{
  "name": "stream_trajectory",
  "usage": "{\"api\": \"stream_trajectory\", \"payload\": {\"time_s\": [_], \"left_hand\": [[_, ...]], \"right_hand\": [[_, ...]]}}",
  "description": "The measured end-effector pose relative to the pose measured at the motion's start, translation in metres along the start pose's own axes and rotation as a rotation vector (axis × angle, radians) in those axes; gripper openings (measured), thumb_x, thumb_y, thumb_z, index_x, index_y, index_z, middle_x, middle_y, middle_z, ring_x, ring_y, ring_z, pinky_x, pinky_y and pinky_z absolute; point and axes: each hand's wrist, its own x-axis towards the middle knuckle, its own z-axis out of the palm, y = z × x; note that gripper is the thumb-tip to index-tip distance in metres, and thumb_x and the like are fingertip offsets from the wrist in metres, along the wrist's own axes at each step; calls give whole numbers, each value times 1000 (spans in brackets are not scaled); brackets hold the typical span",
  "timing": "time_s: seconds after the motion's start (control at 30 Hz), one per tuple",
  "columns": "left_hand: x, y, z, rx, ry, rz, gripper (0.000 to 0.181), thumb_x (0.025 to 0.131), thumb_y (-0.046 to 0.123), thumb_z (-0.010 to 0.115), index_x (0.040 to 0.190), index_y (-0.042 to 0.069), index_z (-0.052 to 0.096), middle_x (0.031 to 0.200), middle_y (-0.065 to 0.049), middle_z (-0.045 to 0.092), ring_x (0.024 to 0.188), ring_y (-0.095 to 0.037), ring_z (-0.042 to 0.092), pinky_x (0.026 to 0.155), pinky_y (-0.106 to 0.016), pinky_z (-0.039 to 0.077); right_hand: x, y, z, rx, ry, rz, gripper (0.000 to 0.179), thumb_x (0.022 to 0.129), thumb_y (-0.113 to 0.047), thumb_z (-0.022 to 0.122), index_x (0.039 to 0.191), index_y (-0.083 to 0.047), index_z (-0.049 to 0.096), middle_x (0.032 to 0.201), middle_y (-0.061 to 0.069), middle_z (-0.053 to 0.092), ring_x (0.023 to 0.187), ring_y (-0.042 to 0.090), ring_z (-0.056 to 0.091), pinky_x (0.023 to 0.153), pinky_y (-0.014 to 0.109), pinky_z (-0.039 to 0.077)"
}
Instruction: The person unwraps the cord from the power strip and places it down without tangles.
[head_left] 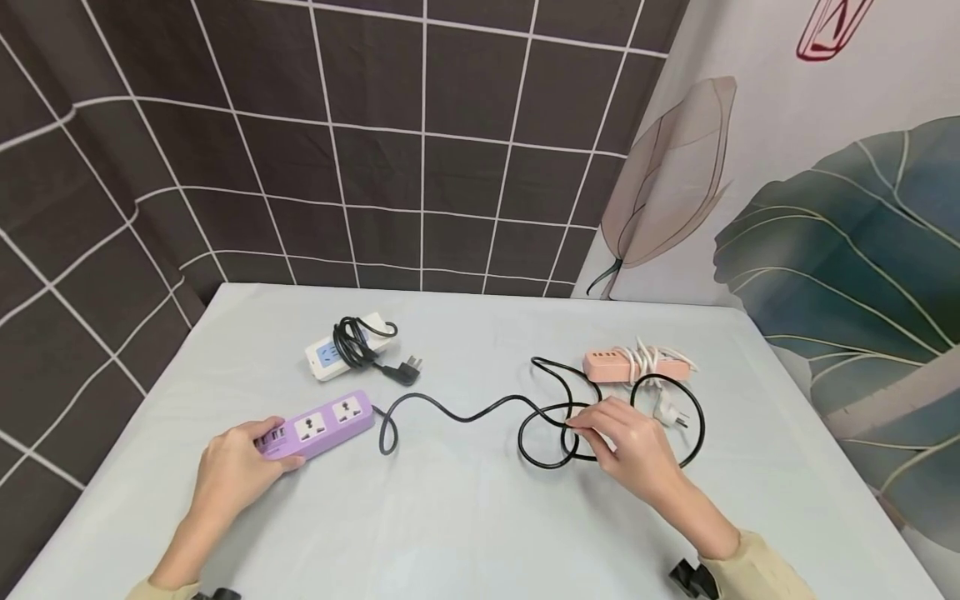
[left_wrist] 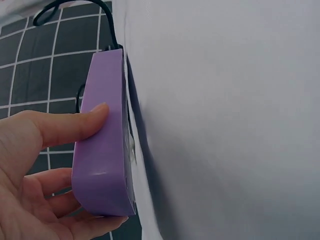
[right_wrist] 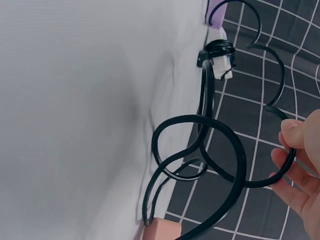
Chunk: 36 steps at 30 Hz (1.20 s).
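Cord (head_left: 468,419) handling looks like the step in hand, whether gathering or straightening I cannot tell. Left grip (head_left: 236,467) closes round the near end of a purple power strip (head_left: 330,427), thumb on one long side, fingers on the other; whether the strip touches the bench (head_left: 465,525) is unclear. Right grip (head_left: 633,442) pinches the black cord between thumb and fingers, beside several loose loops. The cord leaves the strip's far end, makes one small loop, then runs in waves across to the right grip; its plug end is not made out.

Next move, I judge, calls for a steady left hold and a light right pinch, so the loops don't snag or tighten into a knot.

Materials: strip in smooth, slightly glossy plastic, long and boxy with a rounded end; two white socket faces. Cord round, rubbery, springy-looking. Ahead of the left grip, a white strip (head_left: 324,367) with blue panels, its own black cord bundled on top, angular plug (head_left: 405,372) beside it. Just beyond the right grip, a pink strip (head_left: 603,367) wrapped in white cord (head_left: 641,362), white plug (head_left: 666,410) nearer the hand.
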Motion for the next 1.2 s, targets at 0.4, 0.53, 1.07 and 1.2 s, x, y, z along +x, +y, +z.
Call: {"api": "stream_trajectory", "payload": {"time_s": [0.4,0.53,1.07,1.2], "left_hand": [[2,-22,-4,1,26,0,64,62,23,87,112,-9,65,108,-36,63,92,-54,60,70,-54,42],[4,-27,-5,14,25,4,64,61,24,88,111,-10,65,106,-36,63,91,-52,61,68,-52,43],[10,-33,-12,76,-54,36,66,62,22,85,114,-11,62,105,-36,63,82,-45,63,65,-53,47],[12,-33,-17,105,-78,49,65,62,23,85,113,-11,63,101,-34,65,77,-42,64,62,-52,47]], "right_hand": [[-14,-4,8,-7,-101,-39,8,87,-15,65,85,-19,73,82,-10,69,73,7,64,60,21,50],[-21,-7,7,-17,-162,-41,9,80,-13,70,85,-20,73,82,-11,68,73,5,62,60,18,49],[-34,-24,9,-59,-284,-116,35,65,0,72,95,-18,72,88,-11,69,82,6,64,69,22,53],[-33,-25,8,-42,-295,-128,42,62,6,70,99,-14,72,94,-7,69,90,11,64,79,23,53]]}}
